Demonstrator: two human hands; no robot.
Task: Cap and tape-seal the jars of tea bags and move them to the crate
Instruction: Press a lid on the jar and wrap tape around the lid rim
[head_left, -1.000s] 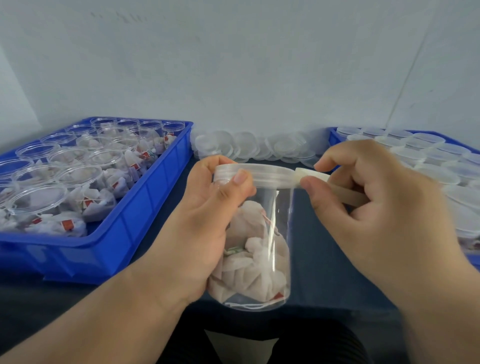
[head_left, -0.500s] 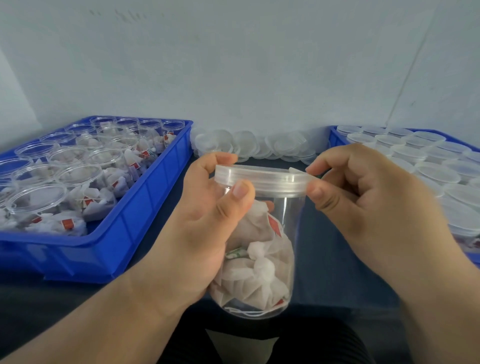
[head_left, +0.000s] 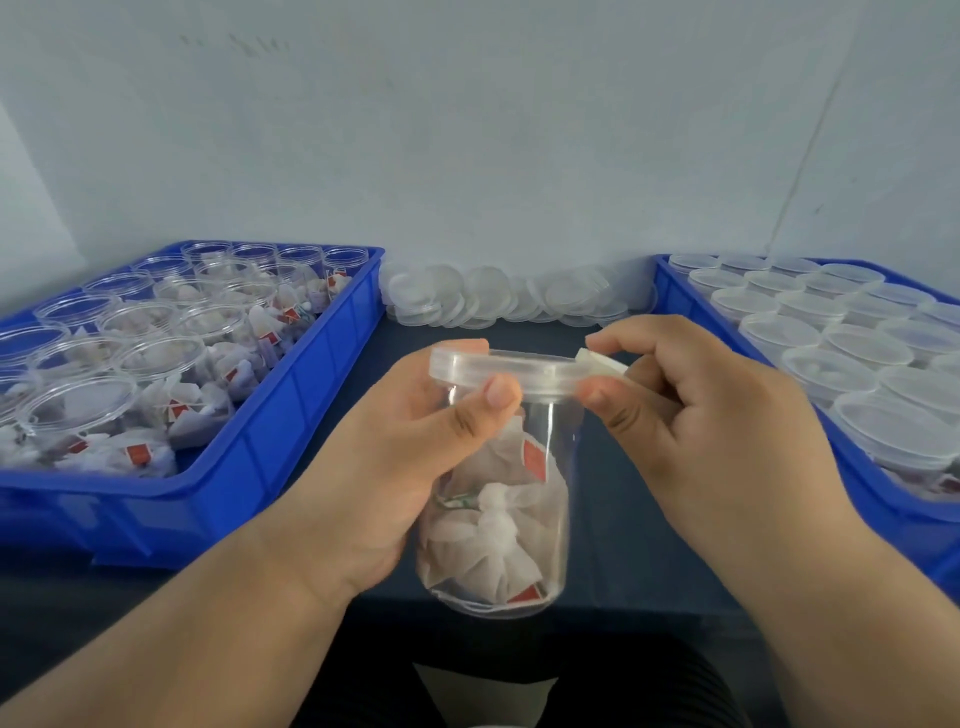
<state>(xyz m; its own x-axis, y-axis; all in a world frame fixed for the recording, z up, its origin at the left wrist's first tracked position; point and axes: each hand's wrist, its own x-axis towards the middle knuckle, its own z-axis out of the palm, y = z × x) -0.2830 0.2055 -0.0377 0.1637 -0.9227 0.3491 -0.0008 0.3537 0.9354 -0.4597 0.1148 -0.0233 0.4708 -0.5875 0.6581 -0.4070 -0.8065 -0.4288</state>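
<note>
A clear plastic jar (head_left: 498, 509) full of white tea bags is held in mid-air above the dark table. A translucent cap (head_left: 498, 370) sits on its mouth. My left hand (head_left: 395, 467) grips the jar's upper part, thumb pressed on the cap's rim. My right hand (head_left: 717, 431) pinches a whitish strip of tape (head_left: 602, 364) against the cap's right edge, thumb below and forefinger above it.
A blue crate (head_left: 291, 415) on the left holds several open jars of tea bags. Another blue crate (head_left: 675, 291) on the right holds several capped jars. Loose caps (head_left: 498, 296) lie in a row against the back wall.
The jar has turned in my left hand, its red tag now facing me. My right hand came in against the cap's edge, then drew slightly right with the tape strip showing again.
</note>
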